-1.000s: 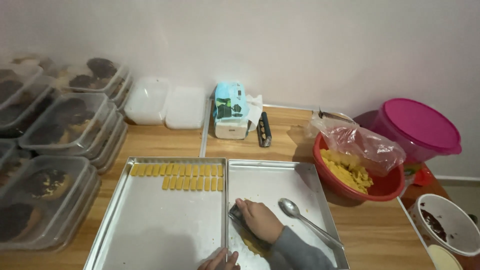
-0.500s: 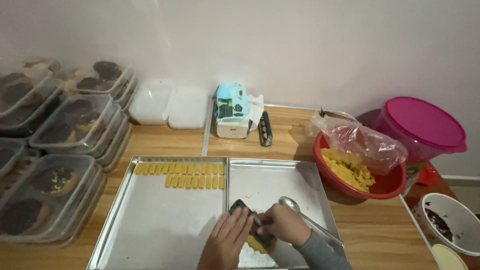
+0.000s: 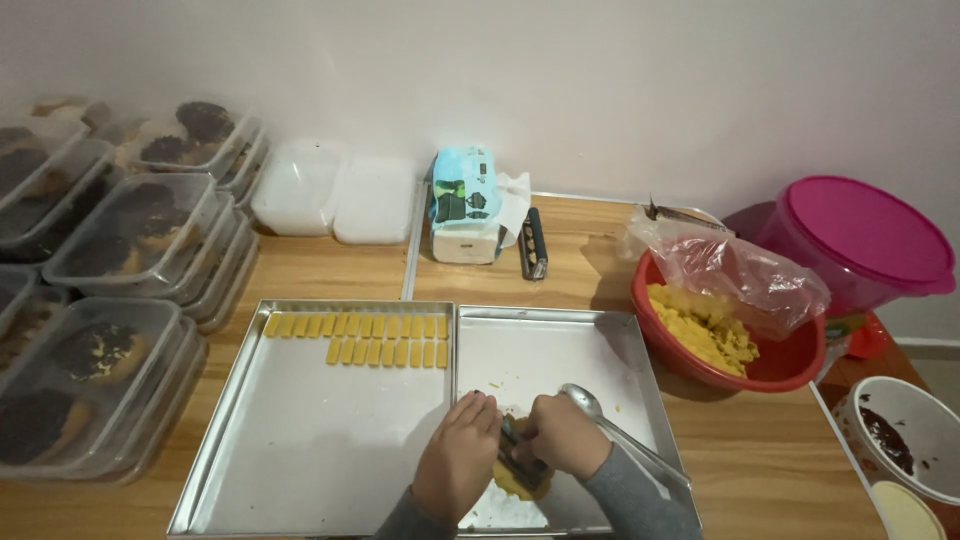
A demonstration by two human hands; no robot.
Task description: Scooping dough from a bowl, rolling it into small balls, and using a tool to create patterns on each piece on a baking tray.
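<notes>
Both my left hand (image 3: pixel 458 468) and right hand (image 3: pixel 563 436) clench a dark metal press (image 3: pixel 522 457) over soft yellow dough (image 3: pixel 517 484) on the shiny tray (image 3: pixel 560 350).

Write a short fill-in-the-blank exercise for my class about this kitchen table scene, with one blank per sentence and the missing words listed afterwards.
1. Both hands, the left hand and the right hand, work over the ____ of the two metal trays.
2. The small yellow dough pieces lie in ____ rows on the left tray.
3. The bowl holding the yellow dough is ____ in colour.
4. A metal ____ lies on the right tray beside the right hand.

Missing words: right; two; red; spoon
</notes>
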